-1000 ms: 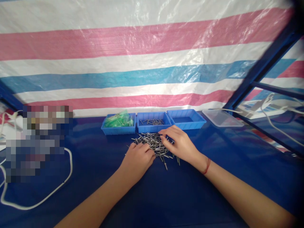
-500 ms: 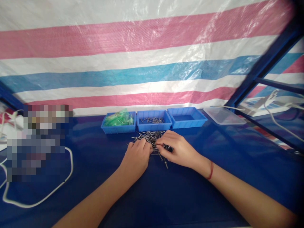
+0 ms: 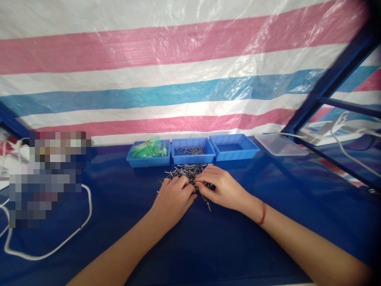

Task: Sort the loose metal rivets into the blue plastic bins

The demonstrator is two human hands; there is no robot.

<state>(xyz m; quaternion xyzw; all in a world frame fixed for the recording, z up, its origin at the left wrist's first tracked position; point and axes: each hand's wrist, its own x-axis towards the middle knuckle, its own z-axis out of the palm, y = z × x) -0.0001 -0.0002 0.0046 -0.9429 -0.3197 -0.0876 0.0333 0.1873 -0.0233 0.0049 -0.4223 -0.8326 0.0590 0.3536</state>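
A heap of thin, nail-like metal pieces [image 3: 185, 171] lies loose on the dark blue tabletop, too small to tell their exact kind. At its near left edge, my left hand [image 3: 174, 194] has its fingers curled down into the pieces. What those fingers hold, if anything, is hidden. My right hand [image 3: 223, 186] is closed at the heap's right side, thumb against the forefinger, with dark slender pieces showing under the palm. Both hands' fingertips are close together. Behind the heap, a middle blue bin [image 3: 193, 158] contains several similar metal pieces.
A left blue bin [image 3: 149, 161] holds green plastic packets. The right blue bin [image 3: 235, 154] shows its bare bottom. Beside it lies a clear plastic lid [image 3: 279, 145]. A white cable [image 3: 53, 252] loops at left; a striped sheet [image 3: 178, 95] hangs behind; a blue frame post [image 3: 333, 75] stands right.
My left hand has shifted slightly right, and its thumb now shows stretched toward the right hand. My right hand has barely moved; the bins are unchanged.
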